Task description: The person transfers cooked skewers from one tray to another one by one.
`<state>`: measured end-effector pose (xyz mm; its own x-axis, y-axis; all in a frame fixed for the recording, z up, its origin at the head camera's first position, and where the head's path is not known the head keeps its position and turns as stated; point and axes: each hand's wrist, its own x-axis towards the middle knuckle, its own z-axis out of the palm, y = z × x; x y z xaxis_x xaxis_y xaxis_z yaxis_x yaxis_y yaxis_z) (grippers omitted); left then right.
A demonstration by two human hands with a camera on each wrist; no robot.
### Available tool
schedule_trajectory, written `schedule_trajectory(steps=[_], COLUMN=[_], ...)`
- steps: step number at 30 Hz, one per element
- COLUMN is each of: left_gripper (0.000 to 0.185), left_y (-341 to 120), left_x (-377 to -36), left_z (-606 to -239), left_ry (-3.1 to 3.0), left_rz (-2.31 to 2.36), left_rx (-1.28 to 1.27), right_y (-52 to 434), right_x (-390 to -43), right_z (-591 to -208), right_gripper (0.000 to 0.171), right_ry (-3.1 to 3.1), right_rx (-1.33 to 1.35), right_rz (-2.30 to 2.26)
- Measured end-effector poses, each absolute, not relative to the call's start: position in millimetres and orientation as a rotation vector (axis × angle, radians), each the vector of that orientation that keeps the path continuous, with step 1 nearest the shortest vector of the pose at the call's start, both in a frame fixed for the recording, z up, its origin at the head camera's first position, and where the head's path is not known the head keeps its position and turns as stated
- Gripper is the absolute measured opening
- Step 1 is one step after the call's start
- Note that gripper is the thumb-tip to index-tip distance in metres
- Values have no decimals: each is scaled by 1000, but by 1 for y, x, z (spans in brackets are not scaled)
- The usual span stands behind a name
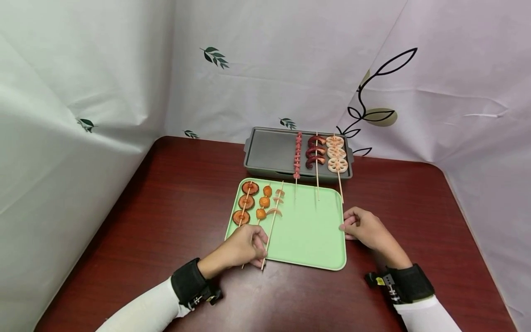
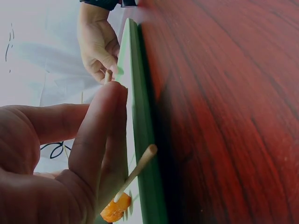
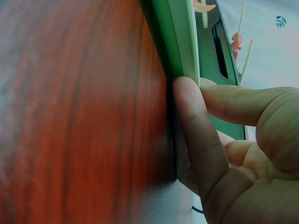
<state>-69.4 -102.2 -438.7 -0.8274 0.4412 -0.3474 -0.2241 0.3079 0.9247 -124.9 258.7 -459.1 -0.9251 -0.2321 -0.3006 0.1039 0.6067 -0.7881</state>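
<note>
Wooden skewer (image 1: 271, 227) threaded with pale pink shrimp-like pieces lies slanted on the left part of the flat mint-green plastic tray (image 1: 307, 230), its bare lower end poking out over the tray's near rim. The left hand (image 1: 244, 246) rests at that near-left corner with its fingers curled, and the fingertips pinch the skewer's lower end; the left wrist view shows the stick's tip just past the fingers (image 2: 105, 140), above the tray's edge. Beside it on the tray lie two more skewers, one of round brown mushroom-like slices (image 1: 245, 202) and one of small orange balls (image 1: 263, 202).

The right hand (image 1: 367, 228) sits at the tray's right edge, fingers bent, with a fingertip pressed against the rim; whether it truly grips the rim or only touches it is hard to say from the close wrist view.

Behind the tray, touching or nearly touching it, stands a dark grey rectangular grill pan (image 1: 269, 154) on the dark red wooden tabletop (image 1: 166, 207). On its right half lie three skewers, of red sausage bits (image 1: 297, 154), dark red curled pieces (image 1: 315, 151) and pale lotus-root slices (image 1: 336, 153), their sticks reaching forward over the tray.
</note>
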Motion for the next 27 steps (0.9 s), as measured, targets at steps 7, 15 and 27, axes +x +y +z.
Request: schedule_trajectory(steps=[7,15,27], left_gripper=[24,37,30], left_y=[-101,-98,-93], left_x=[-69,-68,-72], left_z=[-440,-441,-434], left_ry=[2079,2302,2507], left_rz=[1523,1370,1123], left_rx=[200,319,506], right_y=[259,259,258], right_x=[-125,-125,-125], right_z=[-460,-461,-459], right_gripper=[31,30,32], right_ry=[2473,2461,2464], right_rx=[-104,-98,-97], right_rz=[-1229,-1251,-1229])
